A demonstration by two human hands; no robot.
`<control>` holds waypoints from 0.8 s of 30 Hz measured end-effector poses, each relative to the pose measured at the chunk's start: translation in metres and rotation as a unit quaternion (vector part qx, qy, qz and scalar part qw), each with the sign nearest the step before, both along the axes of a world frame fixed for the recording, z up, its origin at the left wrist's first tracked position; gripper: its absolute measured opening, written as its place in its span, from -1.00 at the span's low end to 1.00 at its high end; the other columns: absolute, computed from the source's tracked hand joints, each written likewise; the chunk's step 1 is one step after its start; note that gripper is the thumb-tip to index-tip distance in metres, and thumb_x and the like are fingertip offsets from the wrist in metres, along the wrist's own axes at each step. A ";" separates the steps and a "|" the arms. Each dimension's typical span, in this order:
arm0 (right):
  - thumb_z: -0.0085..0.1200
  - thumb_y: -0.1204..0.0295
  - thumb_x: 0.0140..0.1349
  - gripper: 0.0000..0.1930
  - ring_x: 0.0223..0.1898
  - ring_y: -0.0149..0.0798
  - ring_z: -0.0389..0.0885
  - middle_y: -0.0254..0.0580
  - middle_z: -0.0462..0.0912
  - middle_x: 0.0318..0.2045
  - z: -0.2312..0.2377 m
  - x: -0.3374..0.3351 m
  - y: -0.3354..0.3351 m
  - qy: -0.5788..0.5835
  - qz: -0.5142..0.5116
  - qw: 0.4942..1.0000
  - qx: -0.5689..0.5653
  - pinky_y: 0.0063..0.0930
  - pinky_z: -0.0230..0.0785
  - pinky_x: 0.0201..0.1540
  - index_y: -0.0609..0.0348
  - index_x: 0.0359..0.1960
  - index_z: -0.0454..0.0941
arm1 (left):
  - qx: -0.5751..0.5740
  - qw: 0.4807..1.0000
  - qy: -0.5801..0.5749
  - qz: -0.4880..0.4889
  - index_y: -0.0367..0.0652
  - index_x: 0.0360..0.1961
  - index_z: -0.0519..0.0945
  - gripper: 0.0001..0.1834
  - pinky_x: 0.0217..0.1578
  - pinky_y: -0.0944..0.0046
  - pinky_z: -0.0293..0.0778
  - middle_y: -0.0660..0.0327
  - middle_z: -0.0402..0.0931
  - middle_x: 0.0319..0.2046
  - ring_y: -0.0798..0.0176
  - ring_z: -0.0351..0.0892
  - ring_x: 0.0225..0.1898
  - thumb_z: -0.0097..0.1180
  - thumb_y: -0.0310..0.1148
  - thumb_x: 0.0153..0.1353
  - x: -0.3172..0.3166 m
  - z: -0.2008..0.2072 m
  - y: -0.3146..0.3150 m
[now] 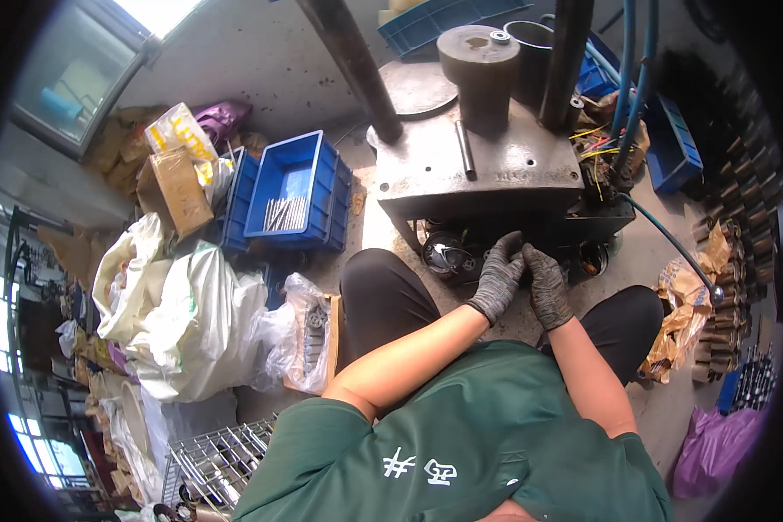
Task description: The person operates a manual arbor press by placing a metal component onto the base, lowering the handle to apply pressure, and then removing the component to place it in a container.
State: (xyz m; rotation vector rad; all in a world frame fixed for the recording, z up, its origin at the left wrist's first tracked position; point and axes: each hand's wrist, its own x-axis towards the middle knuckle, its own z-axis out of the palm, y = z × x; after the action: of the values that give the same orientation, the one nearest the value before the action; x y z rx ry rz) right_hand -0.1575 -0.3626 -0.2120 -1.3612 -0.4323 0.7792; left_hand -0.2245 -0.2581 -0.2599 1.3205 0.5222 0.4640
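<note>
My left hand (500,280) and my right hand (546,285), both in dark grey knit gloves, meet between my knees at the front of a metal press table (518,178). Their fingers are curled and pressed together, the tips nearly touching. Anything between them is hidden or too small to name. On the table lies a slim metal rod (465,150), beside a thick upright metal cylinder (478,76) with a small metal ring (499,37) on top. Under the table edge, left of my hands, is a dark round container (446,254) with shiny contents.
Blue crates (294,174) stand at the left, the front one holding several metal rods (284,213). White sacks (200,322) and an open carton (311,339) sit nearer. Two steel columns (357,70) rise from the press. Hoses (661,228) and stacked metal cylinders (726,322) are at the right.
</note>
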 end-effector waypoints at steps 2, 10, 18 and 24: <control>0.10 -0.03 0.50 -0.54 -0.28 -0.50 0.52 -0.45 0.64 -0.36 -0.032 -0.005 0.002 -0.013 -0.041 0.998 -0.036 -0.47 0.44 -0.16 0.16 -0.22 0.72 | -0.026 0.995 0.100 -0.001 -0.24 0.39 0.40 -0.44 0.20 0.22 0.48 0.05 0.58 0.15 0.17 0.55 0.15 0.22 -0.34 0.42 -0.003 -0.012 -0.003; 0.18 -0.02 0.44 -0.51 -0.33 -0.37 0.49 -0.34 0.63 -0.40 -0.137 0.028 -0.005 -0.015 -0.126 0.972 -0.198 -0.32 0.41 -0.25 0.26 -0.16 0.74 | -0.058 0.946 0.304 -0.094 -0.21 0.44 0.36 -0.36 0.28 0.14 0.41 -0.05 0.58 0.20 0.07 0.56 0.19 0.17 -0.13 0.46 -0.006 -0.031 -0.006; 0.10 -0.08 0.46 -0.50 -0.27 -0.32 0.62 -0.28 0.70 -0.33 -0.145 0.055 0.009 0.068 -0.149 0.982 -0.096 -0.37 0.52 -0.12 0.16 -0.19 0.73 | -0.299 0.910 0.254 -0.135 0.11 0.37 0.48 -0.24 0.13 0.07 0.46 0.23 0.55 0.19 0.18 0.55 0.04 -0.10 0.40 0.40 0.000 -0.003 -0.004; -0.02 -0.30 0.42 -0.27 -0.13 -0.25 0.69 -0.18 0.75 -0.10 -0.124 0.035 0.020 0.220 -0.050 0.965 -0.132 -0.39 0.58 -0.14 0.17 0.14 0.64 | -0.439 0.878 0.188 -0.028 -0.08 0.38 0.43 -0.04 0.24 0.02 0.35 0.18 0.53 0.25 0.12 0.50 0.17 -0.10 0.51 0.28 -0.011 0.006 0.040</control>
State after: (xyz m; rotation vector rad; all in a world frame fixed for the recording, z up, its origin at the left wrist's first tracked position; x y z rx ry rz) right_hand -0.1228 -0.3423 -0.3361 -1.3913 0.0954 1.0499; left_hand -0.2353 -0.2182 -0.2544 0.5272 0.8822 -0.1095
